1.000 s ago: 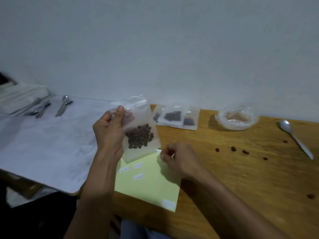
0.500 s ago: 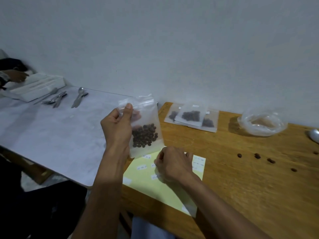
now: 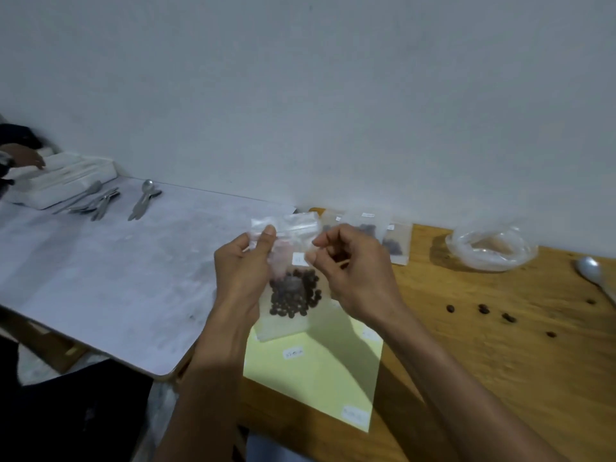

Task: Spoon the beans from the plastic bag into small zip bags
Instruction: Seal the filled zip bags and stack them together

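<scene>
My left hand (image 3: 240,275) holds a small clear zip bag (image 3: 289,315) upright by its upper left edge; dark beans (image 3: 295,296) fill its lower half. My right hand (image 3: 353,273) is at the bag's upper right, thumb and fingers pinching a small white label (image 3: 299,259) against the bag's front. The big plastic bag (image 3: 492,248) lies open on the wooden table at the back right, looking nearly empty. A white spoon (image 3: 591,271) rests at the right edge. Filled zip bags (image 3: 396,243) lie behind my right hand.
A yellow sheet (image 3: 320,371) with white labels lies on the wooden table (image 3: 500,378) below the bag. Loose beans (image 3: 483,309) are scattered to the right. A white board (image 3: 100,278) at left carries metal spoons (image 3: 100,201); another person's hand (image 3: 23,160) rests far left.
My right hand has lifted off the yellow sheet with a white label and come up to the front of the zip bag. The view has shifted a little to the left.
</scene>
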The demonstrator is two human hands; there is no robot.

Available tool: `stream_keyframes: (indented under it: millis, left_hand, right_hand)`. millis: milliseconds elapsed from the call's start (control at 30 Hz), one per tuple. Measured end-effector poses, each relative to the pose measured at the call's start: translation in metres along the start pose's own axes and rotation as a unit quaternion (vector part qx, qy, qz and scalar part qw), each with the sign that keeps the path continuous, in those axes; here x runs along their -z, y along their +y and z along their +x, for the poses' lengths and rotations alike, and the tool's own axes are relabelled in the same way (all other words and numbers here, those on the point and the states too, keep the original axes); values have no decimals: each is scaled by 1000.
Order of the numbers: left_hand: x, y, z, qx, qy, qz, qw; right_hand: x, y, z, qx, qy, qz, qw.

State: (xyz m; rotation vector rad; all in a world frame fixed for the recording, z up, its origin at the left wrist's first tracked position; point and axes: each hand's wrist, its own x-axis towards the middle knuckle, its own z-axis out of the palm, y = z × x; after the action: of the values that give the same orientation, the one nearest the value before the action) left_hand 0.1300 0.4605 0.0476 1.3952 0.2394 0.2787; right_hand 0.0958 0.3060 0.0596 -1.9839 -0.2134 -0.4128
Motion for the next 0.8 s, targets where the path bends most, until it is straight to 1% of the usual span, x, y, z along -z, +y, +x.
stream_keyframes:
  millis: [167,267,467,533,633,700,800]
  left_hand:
    - [-27,-4,-20,16,-57,-3,998]
    - [-37,-4,-26,17,-70,-3,997]
    - [-43,-10,-31,9,-120,9,993]
    - [-44,-10,-32,0,-115,16,993]
    - [-45,-12,-31,-15,-98,19,995]
    - [-48,-14,-29,-19,-89,17,996]
    - [-54,-13,-26,-14,-82,8,997]
  right_hand:
    - [12,8,10,32,34,-55,997]
    - [18,15,7,48,41,-97,993]
    - [26,23,6,44,70,-122,989]
    - [27,27,5,24,95,-114,989]
    - [26,34,1,-51,124,-83,987]
    - [24,36,-3,-87,128,-53,987]
    - [26,43,-9,-90,112,-37,989]
